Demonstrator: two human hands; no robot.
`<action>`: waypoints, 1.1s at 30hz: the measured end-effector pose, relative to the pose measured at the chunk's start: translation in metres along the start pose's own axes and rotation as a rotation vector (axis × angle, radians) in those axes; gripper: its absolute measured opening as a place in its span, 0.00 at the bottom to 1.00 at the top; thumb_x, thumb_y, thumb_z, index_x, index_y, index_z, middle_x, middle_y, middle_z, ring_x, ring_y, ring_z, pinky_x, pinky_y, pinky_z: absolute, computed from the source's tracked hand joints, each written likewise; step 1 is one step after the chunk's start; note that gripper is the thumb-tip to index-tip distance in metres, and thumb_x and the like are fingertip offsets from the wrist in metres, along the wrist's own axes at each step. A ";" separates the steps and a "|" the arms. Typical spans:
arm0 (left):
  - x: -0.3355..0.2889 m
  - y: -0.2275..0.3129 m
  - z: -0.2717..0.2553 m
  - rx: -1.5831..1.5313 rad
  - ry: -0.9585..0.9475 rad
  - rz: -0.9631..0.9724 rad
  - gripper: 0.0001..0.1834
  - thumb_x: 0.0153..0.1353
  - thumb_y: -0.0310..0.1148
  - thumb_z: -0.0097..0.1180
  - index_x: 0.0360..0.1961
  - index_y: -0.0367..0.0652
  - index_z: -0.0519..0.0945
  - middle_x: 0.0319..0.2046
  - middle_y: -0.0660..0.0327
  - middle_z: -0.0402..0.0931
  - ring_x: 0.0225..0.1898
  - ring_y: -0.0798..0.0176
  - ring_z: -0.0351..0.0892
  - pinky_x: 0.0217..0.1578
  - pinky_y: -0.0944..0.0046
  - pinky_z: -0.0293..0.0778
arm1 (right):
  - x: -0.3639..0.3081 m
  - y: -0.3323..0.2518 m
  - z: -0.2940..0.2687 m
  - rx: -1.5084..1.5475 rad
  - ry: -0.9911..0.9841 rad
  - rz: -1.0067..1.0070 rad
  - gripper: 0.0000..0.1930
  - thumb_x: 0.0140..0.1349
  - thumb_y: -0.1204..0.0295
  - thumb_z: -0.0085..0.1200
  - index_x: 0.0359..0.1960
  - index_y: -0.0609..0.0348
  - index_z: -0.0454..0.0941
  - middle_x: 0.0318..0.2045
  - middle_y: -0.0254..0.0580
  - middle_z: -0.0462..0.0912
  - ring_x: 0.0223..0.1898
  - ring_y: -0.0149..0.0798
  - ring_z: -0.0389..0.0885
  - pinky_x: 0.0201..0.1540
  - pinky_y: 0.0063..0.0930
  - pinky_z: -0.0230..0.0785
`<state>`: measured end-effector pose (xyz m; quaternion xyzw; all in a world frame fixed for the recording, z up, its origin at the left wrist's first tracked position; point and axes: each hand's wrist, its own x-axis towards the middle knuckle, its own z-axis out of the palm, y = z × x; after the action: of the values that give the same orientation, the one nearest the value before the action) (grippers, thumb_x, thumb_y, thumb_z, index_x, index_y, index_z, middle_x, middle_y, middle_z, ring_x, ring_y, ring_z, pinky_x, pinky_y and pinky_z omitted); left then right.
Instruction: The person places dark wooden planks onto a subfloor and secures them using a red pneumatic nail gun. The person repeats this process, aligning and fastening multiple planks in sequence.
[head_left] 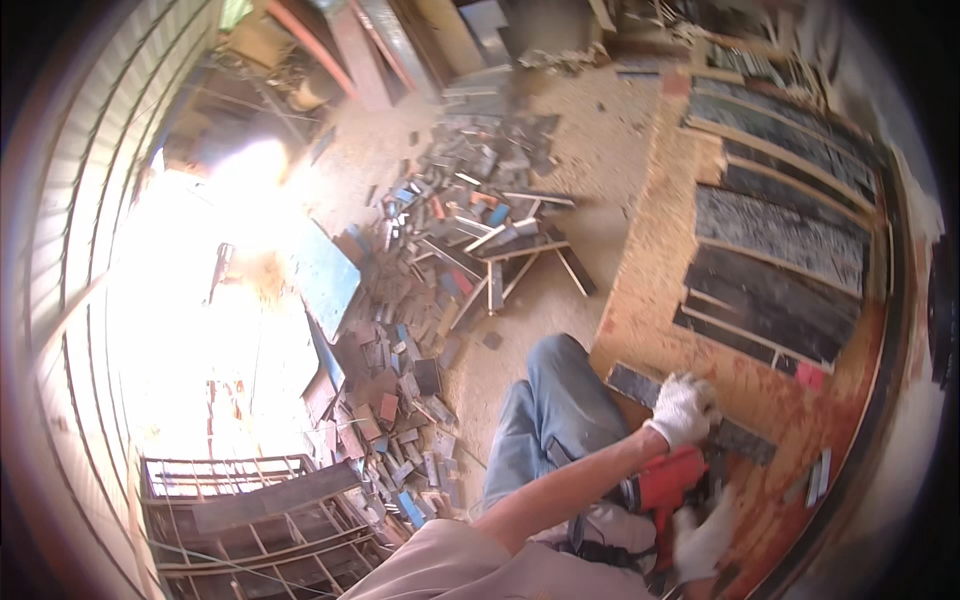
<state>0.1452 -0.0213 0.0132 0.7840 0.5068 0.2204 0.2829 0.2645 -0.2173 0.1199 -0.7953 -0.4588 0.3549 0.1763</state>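
My left hand point(683, 410), in a white knit glove, has its fingers curled over the middle of a narrow dark board point(632, 383). The board lies slantwise on the worktable beside my knee, both ends showing past the hand. Just below it is a red and black power tool point(668, 482), close to my thigh and partly behind my left forearm. My right hand point(704, 540), also in a white glove, is beside the tool's lower part. Motion smears its fingers, so whether they grip the tool cannot be made out.
Dark boards and thin wooden strips point(780, 235) lie in rows across the worktable point(650, 260). Small light metal-looking strips point(819, 477) are near its right edge. A large heap of wood offcuts point(420, 290) covers the floor to the left. A slatted metal rack point(250, 520) stands lower left.
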 end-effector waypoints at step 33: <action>0.007 -0.002 0.001 0.005 -0.125 -0.009 0.10 0.52 0.41 0.73 0.25 0.50 0.86 0.30 0.62 0.84 0.39 0.48 0.81 0.50 0.47 0.71 | 0.010 0.006 -0.124 0.728 -0.045 0.662 0.09 0.66 0.71 0.58 0.28 0.59 0.81 0.18 0.37 0.78 0.20 0.33 0.76 0.30 0.30 0.71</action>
<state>0.1468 -0.0141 0.0116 0.7947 0.4921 0.1685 0.3130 0.3618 -0.2066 0.1974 -0.7774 -0.0316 0.5462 0.3104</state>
